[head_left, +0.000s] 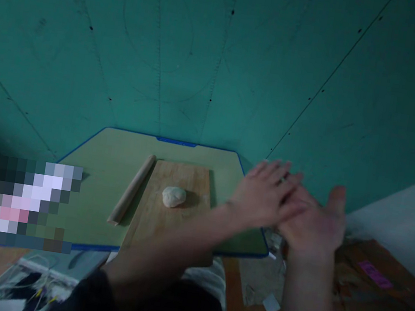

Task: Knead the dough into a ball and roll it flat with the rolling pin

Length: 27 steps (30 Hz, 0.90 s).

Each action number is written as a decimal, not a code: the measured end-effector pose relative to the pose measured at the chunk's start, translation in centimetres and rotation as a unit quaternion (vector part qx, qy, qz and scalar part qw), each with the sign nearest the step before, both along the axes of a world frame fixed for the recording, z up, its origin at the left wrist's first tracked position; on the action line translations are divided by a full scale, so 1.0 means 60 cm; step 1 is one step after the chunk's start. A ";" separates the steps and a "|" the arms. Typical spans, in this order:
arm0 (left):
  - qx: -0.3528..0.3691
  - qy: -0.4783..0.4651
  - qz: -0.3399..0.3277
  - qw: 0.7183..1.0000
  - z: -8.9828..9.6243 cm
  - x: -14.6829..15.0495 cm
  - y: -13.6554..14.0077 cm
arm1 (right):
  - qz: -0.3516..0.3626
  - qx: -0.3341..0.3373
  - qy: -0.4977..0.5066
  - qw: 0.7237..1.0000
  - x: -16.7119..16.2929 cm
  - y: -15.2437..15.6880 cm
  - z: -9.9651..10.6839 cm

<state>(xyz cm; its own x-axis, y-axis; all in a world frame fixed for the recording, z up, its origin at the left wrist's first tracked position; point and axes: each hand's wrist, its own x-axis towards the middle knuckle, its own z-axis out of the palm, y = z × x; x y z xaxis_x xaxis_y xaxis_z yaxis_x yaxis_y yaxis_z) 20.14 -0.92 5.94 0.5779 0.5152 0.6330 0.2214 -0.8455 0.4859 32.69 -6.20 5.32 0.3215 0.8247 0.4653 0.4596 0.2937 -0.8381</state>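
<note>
My left hand (pixel 261 197) reaches across to the right and lies palm down over the fingers of my right hand (pixel 314 221). Both are raised beyond the right side of the table, slightly blurred. The left fingers are stretched out, and the right palm faces up with its thumb apart. Neither hand holds anything that I can see. A pale lump of dough (pixel 173 197) rests on a wooden cutting board (pixel 168 173). Left of the board lies a wooden rolling pin (pixel 132 191), set at a slant.
The yellow-green table (pixel 90 159) has a blue rim and stands against a green wall (pixel 190 59). A blurred-out patch (pixel 20 205) covers its left end. Cables (pixel 41 276) and odds and ends lie below left. Paper scraps (pixel 271 305) are on the floor at right.
</note>
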 end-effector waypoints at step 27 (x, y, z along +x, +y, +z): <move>-0.147 0.061 0.245 0.956 -0.111 -0.453 -0.123 | 0.126 -0.267 -0.472 0.831 -0.125 -0.043 -0.156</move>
